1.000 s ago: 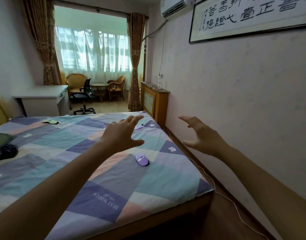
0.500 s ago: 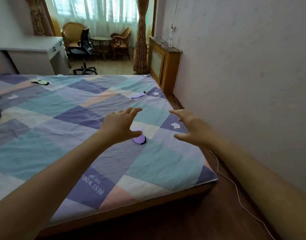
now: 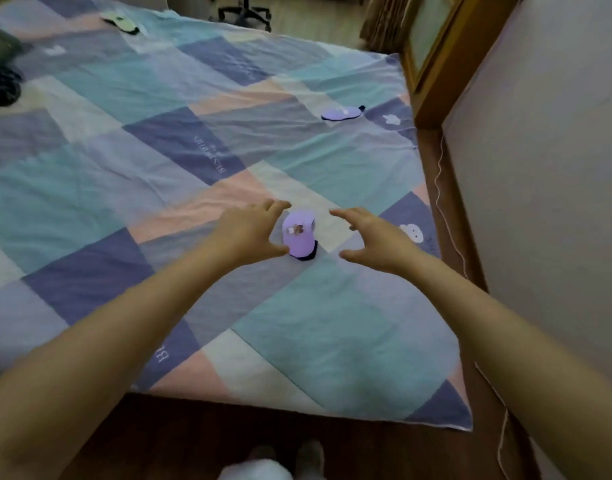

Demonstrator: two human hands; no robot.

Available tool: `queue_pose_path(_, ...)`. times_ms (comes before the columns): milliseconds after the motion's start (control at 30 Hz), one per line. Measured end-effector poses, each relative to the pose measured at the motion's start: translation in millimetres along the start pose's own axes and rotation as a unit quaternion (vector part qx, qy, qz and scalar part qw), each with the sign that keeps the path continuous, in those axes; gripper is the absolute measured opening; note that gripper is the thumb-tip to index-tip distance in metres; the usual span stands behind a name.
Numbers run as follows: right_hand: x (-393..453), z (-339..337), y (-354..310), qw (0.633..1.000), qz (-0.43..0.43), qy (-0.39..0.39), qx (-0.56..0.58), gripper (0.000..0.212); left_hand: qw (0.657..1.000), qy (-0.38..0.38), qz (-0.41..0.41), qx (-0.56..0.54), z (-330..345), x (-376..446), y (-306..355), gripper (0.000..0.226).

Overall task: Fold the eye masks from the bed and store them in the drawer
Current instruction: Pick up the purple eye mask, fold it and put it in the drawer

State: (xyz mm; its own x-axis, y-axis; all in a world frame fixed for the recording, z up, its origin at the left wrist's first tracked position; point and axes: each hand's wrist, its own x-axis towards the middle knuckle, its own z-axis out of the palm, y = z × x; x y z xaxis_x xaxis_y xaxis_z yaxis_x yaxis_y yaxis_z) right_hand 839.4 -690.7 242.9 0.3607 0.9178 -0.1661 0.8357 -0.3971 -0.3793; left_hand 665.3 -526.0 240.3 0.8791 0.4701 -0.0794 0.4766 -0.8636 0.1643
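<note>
A purple eye mask [image 3: 299, 236] with a dark edge lies on the patchwork bed sheet [image 3: 159, 168], between my two hands. My left hand [image 3: 252, 233] hovers just left of it, fingers spread, its thumb close to the mask's near end. My right hand [image 3: 373, 242] is open to the right of the mask, a small gap apart. A second purple eye mask [image 3: 342, 113] lies farther back near the bed's right edge. A pale green eye mask [image 3: 120, 23] lies at the far left of the bed. No drawer is in view.
A wooden cabinet [image 3: 432, 64] stands against the wall beyond the bed's right side. A white cable [image 3: 446, 216] runs along the wooden floor by the wall. Dark items [image 3: 1, 84] lie at the bed's left edge. An office chair base [image 3: 244, 12] shows at the top.
The view has tilted down and moved closer to the bed. Both hands have dropped to either side of the nearest purple eye mask.
</note>
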Motion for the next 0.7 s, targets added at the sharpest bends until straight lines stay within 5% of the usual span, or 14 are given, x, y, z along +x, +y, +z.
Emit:
queue_pose_path(233,122,71,61,0.994,0.020,-0.106,0.032,0.068,0.996,-0.074,-0.034,-0.034,90,107,-34,0.076)
queue_pose_path(700,266,218,171,0.971,0.116,-0.118,0.174,0.057,0.990,-0.131,-0.027,-0.041,264,259,-66,0.074)
